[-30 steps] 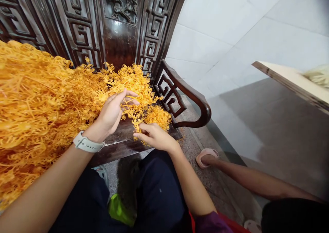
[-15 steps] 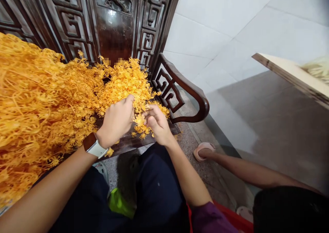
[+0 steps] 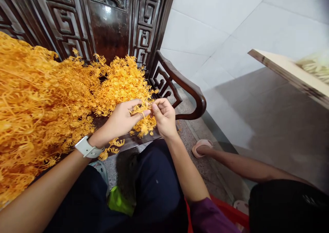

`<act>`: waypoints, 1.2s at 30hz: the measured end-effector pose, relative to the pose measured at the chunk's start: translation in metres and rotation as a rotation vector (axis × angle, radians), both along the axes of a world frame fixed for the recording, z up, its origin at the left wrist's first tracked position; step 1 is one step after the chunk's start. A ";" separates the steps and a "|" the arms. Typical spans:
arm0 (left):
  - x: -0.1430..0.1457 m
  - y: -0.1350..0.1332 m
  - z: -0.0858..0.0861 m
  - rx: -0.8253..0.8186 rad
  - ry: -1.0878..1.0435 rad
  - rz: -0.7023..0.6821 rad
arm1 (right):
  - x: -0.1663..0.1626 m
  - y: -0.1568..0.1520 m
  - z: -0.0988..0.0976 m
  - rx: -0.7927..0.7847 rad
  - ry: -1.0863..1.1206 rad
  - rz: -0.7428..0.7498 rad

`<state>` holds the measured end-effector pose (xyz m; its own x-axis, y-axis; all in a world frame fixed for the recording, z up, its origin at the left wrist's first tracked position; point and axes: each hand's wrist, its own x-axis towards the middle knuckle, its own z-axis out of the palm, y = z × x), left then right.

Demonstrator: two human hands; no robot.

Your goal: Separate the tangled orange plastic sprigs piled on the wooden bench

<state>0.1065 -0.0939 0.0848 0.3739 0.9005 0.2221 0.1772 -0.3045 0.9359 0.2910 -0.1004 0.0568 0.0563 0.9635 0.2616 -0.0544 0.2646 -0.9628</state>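
My left hand [image 3: 122, 119] is closed on an orange plastic flower sprig [image 3: 140, 109], with its thin branching stems showing between thumb and fingers. Close against its fingertips, my right hand [image 3: 166, 118] pinches the right end of the same sprig. Behind both hands rises a small pile of orange plastic flower pieces [image 3: 125, 77] on the dark wooden bench [image 3: 130, 141]. To the left spreads a much larger heap of long-stemmed orange plastic sprigs [image 3: 43, 106]. Below my left wrist, another orange sprig [image 3: 112, 148] hangs over the bench's front edge.
The bench's carved armrest [image 3: 189, 85] curves out just right of my hands, and its backrest [image 3: 109, 34] stands behind the piles. At the right, a board [image 3: 285, 66] carries pale pieces. Another person's leg [image 3: 239, 164] reaches in below it.
My left hand has turned palm-inward and moved right, and the sprig now shows between its fingers. My right hand has shifted slightly right and closed into a pinch.
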 end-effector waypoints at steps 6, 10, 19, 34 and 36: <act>-0.001 0.006 -0.001 -0.051 -0.092 0.077 | -0.003 -0.004 0.006 -0.125 0.140 0.122; 0.000 0.005 -0.001 -0.099 -0.097 0.089 | -0.007 -0.004 0.007 -0.165 0.213 0.122; 0.009 -0.007 0.004 -0.440 -0.365 -0.204 | -0.001 -0.006 0.012 -0.253 0.343 0.433; 0.002 -0.013 0.019 -0.418 -0.402 -0.250 | 0.018 -0.005 0.010 -0.131 0.358 0.530; -0.002 -0.006 0.015 -0.271 -0.253 -0.112 | 0.019 0.003 0.003 -0.135 0.215 0.424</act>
